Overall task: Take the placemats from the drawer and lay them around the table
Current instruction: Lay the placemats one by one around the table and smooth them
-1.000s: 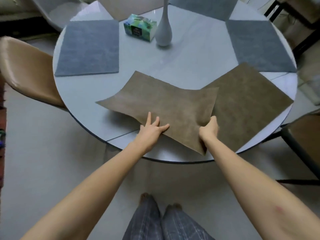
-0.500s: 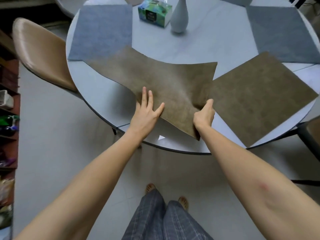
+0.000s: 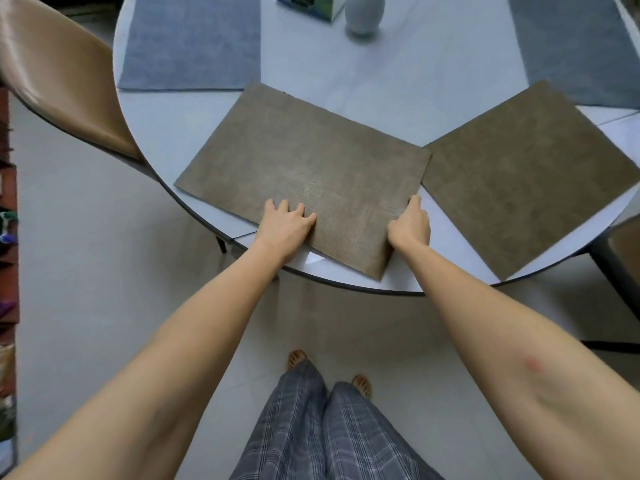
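Head view: a brown woven rectangular placemat (image 3: 304, 174) being set down at the near edge of the round white table (image 3: 398, 98).

It lies flat, its near corner close to the table rim, with its right corner touching a second brown placemat (image 3: 530, 174) already laid to the right. The left hand (image 3: 285, 225) rests on its near-left edge, fingers loosely bent and pressing down; the right hand (image 3: 410, 225) is at its right edge, thumb on top, but whether the fingers curl under the edge I cannot tell. Two grey-blue fabric placemats (image 3: 190, 43) sit further round, beside a pale grey vase (image 3: 363, 12) and a tissue box (image 3: 308, 3). This looks like the final squaring of this mat; next would likely be a small turn to line it up with the rim, then lifting both hands clear without dragging it.
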`<state>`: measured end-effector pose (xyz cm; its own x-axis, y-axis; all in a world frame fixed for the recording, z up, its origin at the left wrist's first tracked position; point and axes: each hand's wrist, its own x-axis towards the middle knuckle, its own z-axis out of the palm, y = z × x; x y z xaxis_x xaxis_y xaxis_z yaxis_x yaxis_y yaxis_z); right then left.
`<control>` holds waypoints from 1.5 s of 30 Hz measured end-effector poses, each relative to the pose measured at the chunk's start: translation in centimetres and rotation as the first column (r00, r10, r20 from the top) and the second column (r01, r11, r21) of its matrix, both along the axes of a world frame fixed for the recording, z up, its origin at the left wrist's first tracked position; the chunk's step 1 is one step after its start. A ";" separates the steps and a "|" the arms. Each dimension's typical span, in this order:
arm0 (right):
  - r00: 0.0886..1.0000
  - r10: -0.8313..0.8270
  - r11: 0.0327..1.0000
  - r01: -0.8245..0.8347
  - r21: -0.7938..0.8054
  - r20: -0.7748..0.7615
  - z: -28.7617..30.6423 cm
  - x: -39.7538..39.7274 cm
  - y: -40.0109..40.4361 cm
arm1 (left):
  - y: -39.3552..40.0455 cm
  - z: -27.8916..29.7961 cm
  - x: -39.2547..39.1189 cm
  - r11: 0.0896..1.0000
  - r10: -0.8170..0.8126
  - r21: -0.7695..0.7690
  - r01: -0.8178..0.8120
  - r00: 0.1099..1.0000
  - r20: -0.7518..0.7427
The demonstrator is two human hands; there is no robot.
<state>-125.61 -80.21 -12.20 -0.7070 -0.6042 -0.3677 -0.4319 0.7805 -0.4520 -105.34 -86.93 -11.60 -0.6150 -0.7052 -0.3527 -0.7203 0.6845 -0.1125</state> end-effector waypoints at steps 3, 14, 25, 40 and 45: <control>0.997 0.074 0.997 -0.074 0.004 -0.016 -0.3 -0.1 0.3 | 0.4 -0.4 0.0 0.993 0.062 0.096 -0.062 0.998 -0.005; 0.980 0.195 0.980 -0.194 -0.043 0.034 -0.6 0.2 0.8 | 1.1 -1.6 1.4 0.989 0.115 0.093 -0.116 0.993 0.010; 0.965 0.261 0.963 -0.259 -0.075 0.015 -0.9 0.5 1.8 | 1.7 -1.7 1.3 0.956 0.228 0.193 -0.223 0.974 -0.001; 0.949 0.314 0.946 -0.314 -0.084 -0.013 -1.8 0.3 2.2 | 2.1 -2.3 1.9 0.921 0.342 0.234 -0.311 0.934 -0.105; 0.952 0.307 0.948 -0.307 -0.084 -0.012 -2.1 0.4 2.2 | 2.0 -2.3 1.9 0.911 0.361 0.258 -0.321 0.925 -0.121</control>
